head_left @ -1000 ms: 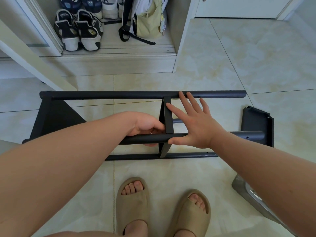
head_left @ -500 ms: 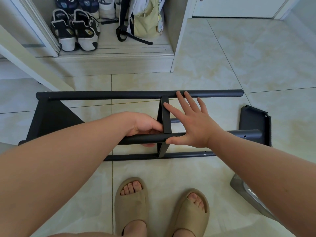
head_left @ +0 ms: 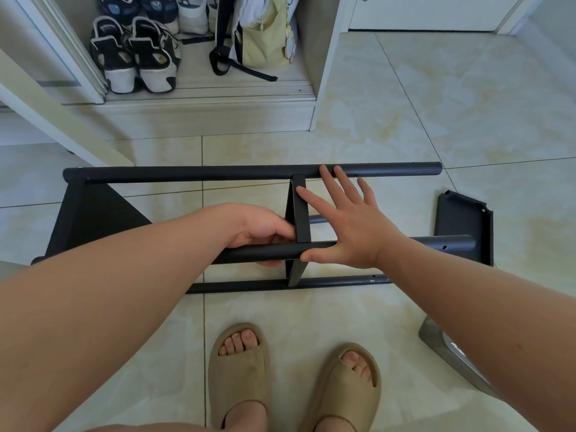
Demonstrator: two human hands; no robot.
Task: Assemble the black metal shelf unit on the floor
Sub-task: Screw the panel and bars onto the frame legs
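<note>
The black metal shelf unit lies on its side on the tiled floor, with a far round pole (head_left: 218, 173), a near upper pole (head_left: 436, 246) and a low pole (head_left: 249, 286). A triangular shelf panel (head_left: 93, 219) closes its left end. A middle panel (head_left: 300, 210) stands edge-on between the poles. My left hand (head_left: 265, 233) wraps around the near upper pole just left of that panel. My right hand (head_left: 349, 222) lies flat with fingers spread against the panel's right face, thumb on the pole. A loose black panel (head_left: 464, 219) sits at the right pole ends.
An open cupboard at the back holds sneakers (head_left: 134, 60) and a pale green bag (head_left: 265, 39) on a raised ledge (head_left: 199, 113). A white slanted board (head_left: 62, 129) crosses the left. A grey metal piece (head_left: 448, 353) lies at right. My feet in tan slides (head_left: 240, 369) stand close to the frame.
Both hands keep their places on the pole and middle panel. The view has shifted slightly; nothing else visibly moved.
</note>
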